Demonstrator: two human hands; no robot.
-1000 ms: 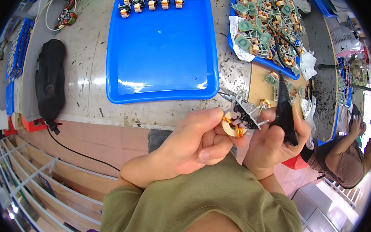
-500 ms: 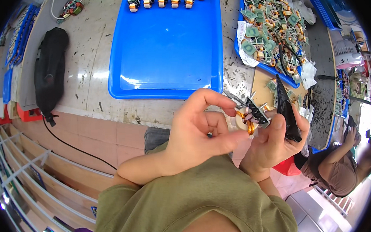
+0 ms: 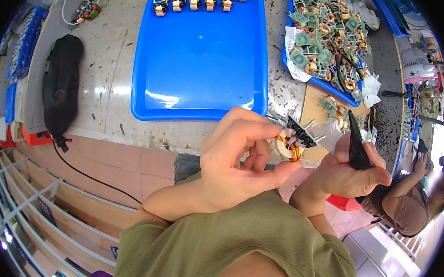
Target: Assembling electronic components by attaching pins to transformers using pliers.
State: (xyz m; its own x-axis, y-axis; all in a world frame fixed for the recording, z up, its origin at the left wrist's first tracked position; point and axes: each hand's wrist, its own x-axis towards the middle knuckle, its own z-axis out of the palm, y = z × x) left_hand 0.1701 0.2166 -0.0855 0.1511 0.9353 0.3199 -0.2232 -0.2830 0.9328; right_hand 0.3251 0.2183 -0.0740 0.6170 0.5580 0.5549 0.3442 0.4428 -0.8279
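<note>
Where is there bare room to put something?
Inside the middle blue tray, in front of its coil boards; also the bench top between that tray and the black-covered object. Crowded: the right tray, heaped with green circuit boards, and the space before it, where the right hand holds a black tool.

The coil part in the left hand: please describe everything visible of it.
The coil part is a pale ring wound with coppery wire, joined to a dark board with silvery pins. It is tilted, pinched between thumb and forefinger of the left hand, below and right of the blue tray in the picture.
</note>
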